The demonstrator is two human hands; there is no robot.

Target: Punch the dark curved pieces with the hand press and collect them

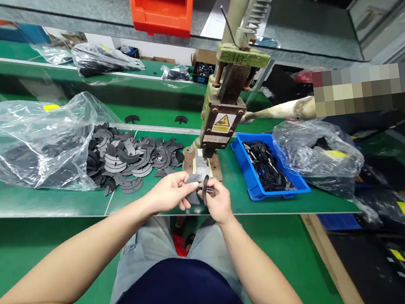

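With my left hand (173, 192), I am pinching a flat, grey, curved plastic piece (192, 178) between thumb and fingers, while my right hand (218, 201) is closing its fingers around a glossy black curved piece (205, 189), standing on edge. Both pieces are sitting close together above the near edge of the green worktop (160, 204), just in front of the worn green metal hand press (216, 116). A loose heap of dark grey curved parts (130, 158) is lying to the left, and a blue plastic bin (253, 185) of black parts is resting to the right.
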